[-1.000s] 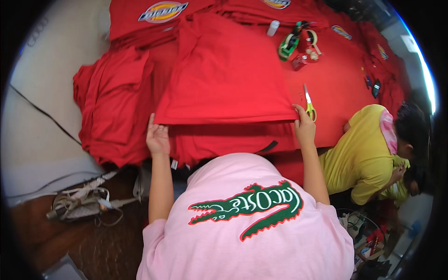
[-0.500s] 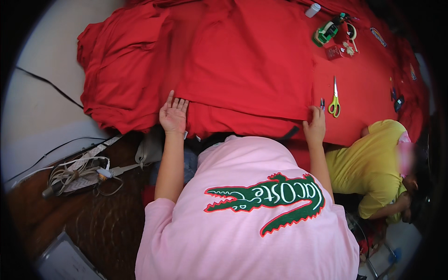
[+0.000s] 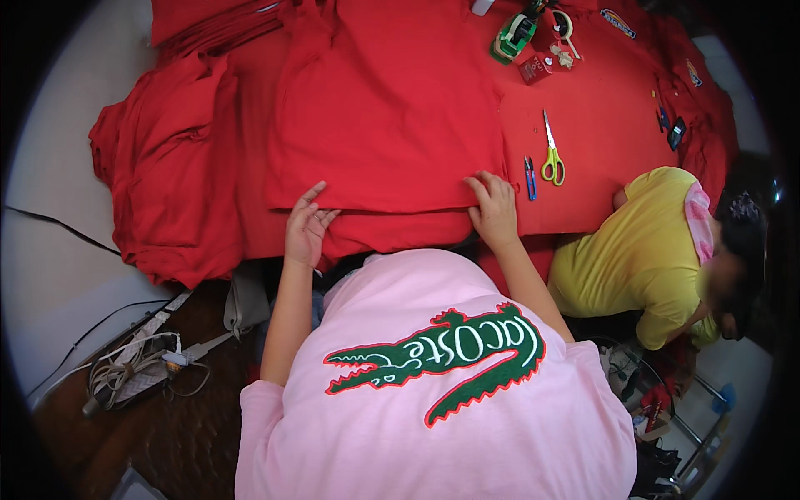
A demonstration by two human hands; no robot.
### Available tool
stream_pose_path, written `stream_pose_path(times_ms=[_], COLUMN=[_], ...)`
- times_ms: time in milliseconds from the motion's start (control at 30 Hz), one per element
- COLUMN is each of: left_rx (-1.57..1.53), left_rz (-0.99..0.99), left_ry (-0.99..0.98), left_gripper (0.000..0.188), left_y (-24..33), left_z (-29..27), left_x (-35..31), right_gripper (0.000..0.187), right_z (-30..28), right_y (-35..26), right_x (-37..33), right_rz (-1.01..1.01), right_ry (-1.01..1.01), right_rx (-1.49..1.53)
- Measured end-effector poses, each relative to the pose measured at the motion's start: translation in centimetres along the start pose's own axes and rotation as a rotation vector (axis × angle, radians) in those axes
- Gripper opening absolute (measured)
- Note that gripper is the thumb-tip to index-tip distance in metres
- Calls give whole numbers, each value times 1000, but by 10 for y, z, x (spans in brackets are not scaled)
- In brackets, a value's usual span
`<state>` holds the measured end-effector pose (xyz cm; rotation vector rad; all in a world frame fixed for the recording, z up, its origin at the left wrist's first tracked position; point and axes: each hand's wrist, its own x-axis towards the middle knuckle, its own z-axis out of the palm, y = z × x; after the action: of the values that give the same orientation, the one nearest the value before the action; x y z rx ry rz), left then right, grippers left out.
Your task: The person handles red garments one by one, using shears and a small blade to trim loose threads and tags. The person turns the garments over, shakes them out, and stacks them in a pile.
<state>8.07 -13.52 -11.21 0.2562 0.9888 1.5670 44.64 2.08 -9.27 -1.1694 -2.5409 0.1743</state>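
Note:
A red garment [image 3: 383,133] lies flat on the table before me, its straight hem towards me. My left hand [image 3: 307,233] is at the hem's left part, palm partly up and fingers apart, fingertips by the edge. Near the hem's right corner, my right hand [image 3: 495,208] rests its fingers on the cloth, thumb apart from them. Another fold of red cloth [image 3: 392,233] shows under the hem, between the hands. To the right of my right hand lie blue thread snips [image 3: 531,177] and yellow-handled scissors [image 3: 552,158].
Bunched red cloth [image 3: 171,167] hangs at the table's left edge. At the back right stand a green tape dispenser [image 3: 513,37], a tape roll [image 3: 563,25] and a small red box [image 3: 535,68]. A person in yellow [image 3: 629,250] bends at the right. Cables [image 3: 142,371] lie lower left.
The view has shifted and turned. My left hand has moved right along the hem, and my right hand has come inward from the corner. The snips now show fully.

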Motion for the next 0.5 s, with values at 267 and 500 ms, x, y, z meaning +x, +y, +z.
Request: stream_pose_path(times_ms=[267,500], left_rx=[188,1187], left_rz=[-30,566], left_ry=[-197,-98], left_gripper=[51,74], left_y=[9,15], left_z=[58,114], left_x=[7,-8], right_gripper=[82,38], right_z=[19,26], right_y=[-62,-95], right_x=[51,137], right_rz=[-245,140], right_ry=[-107,-99], right_rx=[146,533])
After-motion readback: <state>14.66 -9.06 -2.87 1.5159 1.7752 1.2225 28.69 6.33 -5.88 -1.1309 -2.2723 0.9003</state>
